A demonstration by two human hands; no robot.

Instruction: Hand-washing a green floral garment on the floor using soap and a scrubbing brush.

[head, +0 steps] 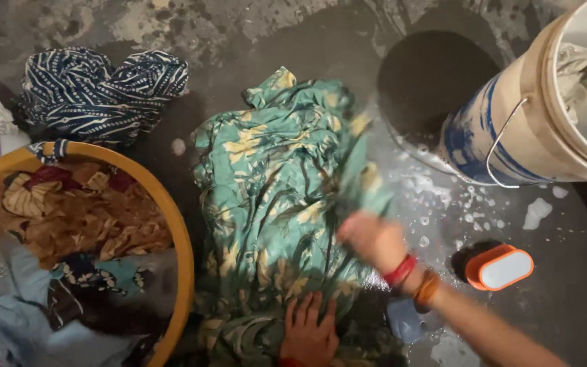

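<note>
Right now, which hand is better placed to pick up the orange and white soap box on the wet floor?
The right hand: it is over the green floral cloth nearest the orange and white soap box. The left hand presses the cloth farther away.

Two hands (368, 238), one bucket (511, 129), perhaps one basin (178, 231).

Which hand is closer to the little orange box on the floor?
The right hand. It grips the green flowery cloth just left of the orange box. The left hand presses the cloth's near edge, farther from the box.
</note>
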